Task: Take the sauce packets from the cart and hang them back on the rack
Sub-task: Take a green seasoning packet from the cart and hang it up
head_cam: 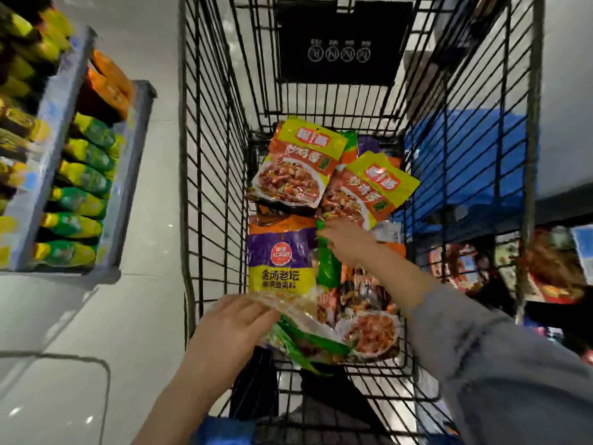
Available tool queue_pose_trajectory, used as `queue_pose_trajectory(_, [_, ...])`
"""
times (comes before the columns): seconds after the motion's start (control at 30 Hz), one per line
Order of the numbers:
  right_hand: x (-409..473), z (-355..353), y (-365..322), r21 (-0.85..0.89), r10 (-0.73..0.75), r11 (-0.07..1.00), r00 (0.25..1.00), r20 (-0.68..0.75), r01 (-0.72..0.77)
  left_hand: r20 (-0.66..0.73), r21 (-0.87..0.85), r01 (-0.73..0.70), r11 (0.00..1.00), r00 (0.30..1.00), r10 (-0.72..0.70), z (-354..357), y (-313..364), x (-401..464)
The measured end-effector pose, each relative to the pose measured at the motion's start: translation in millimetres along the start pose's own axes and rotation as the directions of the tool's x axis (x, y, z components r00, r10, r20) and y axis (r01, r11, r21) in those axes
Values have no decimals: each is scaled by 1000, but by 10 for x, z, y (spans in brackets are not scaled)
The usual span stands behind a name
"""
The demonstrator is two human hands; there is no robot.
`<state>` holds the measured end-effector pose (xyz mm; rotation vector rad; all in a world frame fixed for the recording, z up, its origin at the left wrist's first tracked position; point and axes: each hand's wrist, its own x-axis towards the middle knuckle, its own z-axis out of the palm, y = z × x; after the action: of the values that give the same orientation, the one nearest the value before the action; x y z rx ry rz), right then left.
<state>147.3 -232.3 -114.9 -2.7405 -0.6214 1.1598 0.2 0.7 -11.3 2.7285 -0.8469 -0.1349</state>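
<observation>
Wears a grey sleeve down the right forearm, left forearm bare, both hands ungloved.

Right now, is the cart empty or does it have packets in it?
Not empty: several sauce packets lie on the cart floor.
</observation>
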Motion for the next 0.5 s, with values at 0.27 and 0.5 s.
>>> queue_pose_trajectory(0.27, [95,-86,-69,-382,-145,917,988,-54,114,-16,0,192,981,981,-192,94,27,7])
queue_pose_trajectory(0.5, [-84,175,-236,7,170,984,935,-312,-177,28,-10,274,962,961,-274,64,57,63])
